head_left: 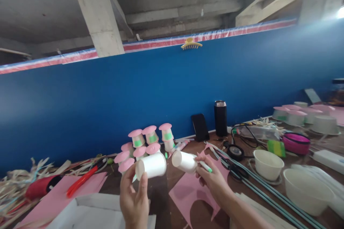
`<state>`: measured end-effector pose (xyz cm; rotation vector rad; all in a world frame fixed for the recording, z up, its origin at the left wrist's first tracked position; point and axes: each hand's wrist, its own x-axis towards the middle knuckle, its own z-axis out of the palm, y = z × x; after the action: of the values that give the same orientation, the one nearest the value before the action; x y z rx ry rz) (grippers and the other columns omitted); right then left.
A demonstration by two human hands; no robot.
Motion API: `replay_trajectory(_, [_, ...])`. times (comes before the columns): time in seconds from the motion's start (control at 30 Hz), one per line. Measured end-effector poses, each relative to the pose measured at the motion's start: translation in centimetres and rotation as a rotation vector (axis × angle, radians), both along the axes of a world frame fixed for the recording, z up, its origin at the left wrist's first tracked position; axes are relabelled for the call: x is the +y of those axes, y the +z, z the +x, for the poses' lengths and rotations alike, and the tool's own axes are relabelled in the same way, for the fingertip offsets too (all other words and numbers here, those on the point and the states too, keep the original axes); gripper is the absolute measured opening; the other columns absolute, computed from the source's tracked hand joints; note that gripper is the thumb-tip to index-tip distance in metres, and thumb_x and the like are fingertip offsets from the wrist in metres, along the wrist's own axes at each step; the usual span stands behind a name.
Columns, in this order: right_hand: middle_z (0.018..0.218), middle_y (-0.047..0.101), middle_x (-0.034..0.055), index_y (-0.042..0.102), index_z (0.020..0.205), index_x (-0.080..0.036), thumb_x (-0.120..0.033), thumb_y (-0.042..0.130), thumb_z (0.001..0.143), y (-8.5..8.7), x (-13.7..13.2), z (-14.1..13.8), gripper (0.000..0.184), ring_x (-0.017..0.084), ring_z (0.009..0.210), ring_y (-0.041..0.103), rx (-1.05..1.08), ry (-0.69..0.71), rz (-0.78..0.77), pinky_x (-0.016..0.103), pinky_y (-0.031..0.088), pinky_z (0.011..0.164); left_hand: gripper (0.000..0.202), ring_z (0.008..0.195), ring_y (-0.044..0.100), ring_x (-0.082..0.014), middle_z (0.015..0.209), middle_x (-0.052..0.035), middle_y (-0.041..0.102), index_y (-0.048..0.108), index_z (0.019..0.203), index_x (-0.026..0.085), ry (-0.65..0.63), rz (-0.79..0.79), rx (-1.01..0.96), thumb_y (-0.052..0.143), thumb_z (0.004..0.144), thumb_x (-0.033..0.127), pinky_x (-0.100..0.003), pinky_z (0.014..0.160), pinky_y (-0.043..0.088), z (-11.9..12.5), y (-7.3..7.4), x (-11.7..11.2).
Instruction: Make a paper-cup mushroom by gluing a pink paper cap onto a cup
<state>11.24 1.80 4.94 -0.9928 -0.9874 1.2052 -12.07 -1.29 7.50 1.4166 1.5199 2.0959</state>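
My left hand (pixel 136 195) is closed on a white paper cup (pixel 152 166), which lies tilted on its side between thumb and fingers. Beside it, my right hand (pixel 212 179) grips a second, smaller-looking paper cup (pixel 184 161) by one end. A white marker with a green end (pixel 205 166) is also held in that right hand. The two cups are apart, held above the table. Behind them stand several cups with pink paper discs on top and green patches, among them one stack (pixel 167 136). Below my right hand lies a cut pink paper sheet (pixel 185 188).
A black bottle (pixel 220 120) and a phone (pixel 200 127) stand against the blue partition (pixel 161 89). White bowls (pixel 268 164), teal rods (pixel 268 191) and black scissors (pixel 236 171) are at right. Red scissors-like handles (pixel 82 182) and a white box (pixel 94 205) are at left.
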Motion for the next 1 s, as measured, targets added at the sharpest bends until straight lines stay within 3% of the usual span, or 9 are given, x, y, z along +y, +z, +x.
replay_trajectory(0.13, [0.061, 0.054, -0.0088, 0.059, 0.099, -0.016, -0.024, 0.063, 0.089, -0.1, -0.2, -0.5, 0.014, 0.006, 0.046, 0.049, 0.026, 0.030, -0.001, 0.019, 0.040, 0.043, 0.055, 0.100, 0.065, -0.0302, 0.106, -0.0093, 0.070, 0.064, 0.111, 0.021, -0.330, -0.197, -0.060, 0.063, 0.075, 0.063, -0.034, 0.081, 0.054, 0.5, 0.7, -0.7])
replay_trajectory(0.23, [0.056, 0.058, -0.0079, 0.057, 0.097, -0.018, -0.027, 0.068, 0.081, 0.1, -0.5, -0.8, 0.022, 0.008, 0.047, 0.050, 0.069, 0.045, 0.011, 0.019, 0.038, 0.044, 0.058, 0.116, 0.057, -0.0349, 0.124, -0.0130, 0.063, 0.069, 0.105, 0.021, -0.578, -0.223, -0.041, 0.067, 0.069, 0.066, -0.038, 0.091, 0.052, 1.2, 0.8, -0.9])
replay_trajectory(0.4, [0.063, 0.065, -0.0031, 0.053, 0.102, -0.021, -0.036, 0.073, 0.075, 0.8, -0.8, -0.4, 0.037, 0.010, 0.058, 0.055, 0.192, 0.102, 0.012, 0.019, 0.040, 0.050, 0.065, 0.127, 0.047, -0.0388, 0.143, -0.0178, 0.043, 0.073, 0.097, 0.018, -0.763, -0.239, 0.006, 0.076, 0.055, 0.068, -0.042, 0.099, 0.046, 2.2, 0.0, -0.4])
replay_trajectory(0.53, [0.073, 0.060, -0.0036, 0.052, 0.103, -0.023, -0.035, 0.076, 0.075, 1.3, -1.1, -0.1, 0.039, 0.009, 0.067, 0.057, 0.279, 0.183, -0.011, 0.017, 0.043, 0.055, 0.060, 0.120, 0.053, -0.0376, 0.152, -0.0150, 0.028, 0.071, 0.102, 0.020, -0.952, -0.347, -0.017, 0.078, 0.060, 0.062, -0.040, 0.097, 0.046, 2.5, -0.2, -0.6])
replay_trajectory(0.63, [0.071, 0.059, -0.0038, 0.052, 0.104, -0.023, -0.033, 0.075, 0.076, 1.2, -1.4, -0.4, 0.037, 0.008, 0.061, 0.054, 0.277, 0.270, -0.035, 0.017, 0.041, 0.053, 0.056, 0.125, 0.048, -0.0391, 0.150, -0.0124, 0.031, 0.071, 0.101, 0.021, -0.966, -0.338, 0.028, 0.080, 0.061, 0.058, -0.043, 0.102, 0.042, 2.8, 0.2, -1.2])
replay_trajectory(0.77, [0.059, 0.056, -0.0063, 0.050, 0.105, -0.024, -0.038, 0.070, 0.080, 1.0, -2.0, -1.3, 0.035, 0.006, 0.045, 0.041, 0.208, 0.364, -0.068, 0.017, 0.029, 0.043, 0.057, 0.128, 0.042, -0.0399, 0.143, -0.0119, 0.037, 0.071, 0.099, 0.020, -0.946, -0.255, 0.119, 0.083, 0.057, 0.057, -0.049, 0.109, 0.033, 3.4, 0.7, -1.9])
replay_trajectory(0.87, [0.051, 0.048, -0.0098, 0.050, 0.103, -0.024, -0.042, 0.069, 0.081, 0.9, -2.3, -1.8, 0.034, 0.005, 0.041, 0.032, 0.132, 0.381, -0.079, 0.017, 0.020, 0.040, 0.052, 0.127, 0.042, -0.0381, 0.135, -0.0107, 0.042, 0.070, 0.097, 0.021, -0.921, -0.244, 0.168, 0.083, 0.059, 0.055, -0.049, 0.111, 0.030, 3.4, 0.9, -2.1])
replay_trajectory(1.0, [0.047, 0.044, -0.0111, 0.050, 0.102, -0.024, -0.049, 0.067, 0.081, 0.8, -2.2, -1.8, 0.037, 0.005, 0.040, 0.031, 0.006, 0.379, -0.094, 0.017, 0.018, 0.038, 0.052, 0.129, 0.040, -0.0379, 0.135, -0.0100, 0.041, 0.069, 0.096, 0.021, -0.878, -0.254, 0.211, 0.083, 0.059, 0.055, -0.046, 0.111, 0.032, 3.1, 0.9, -2.1])
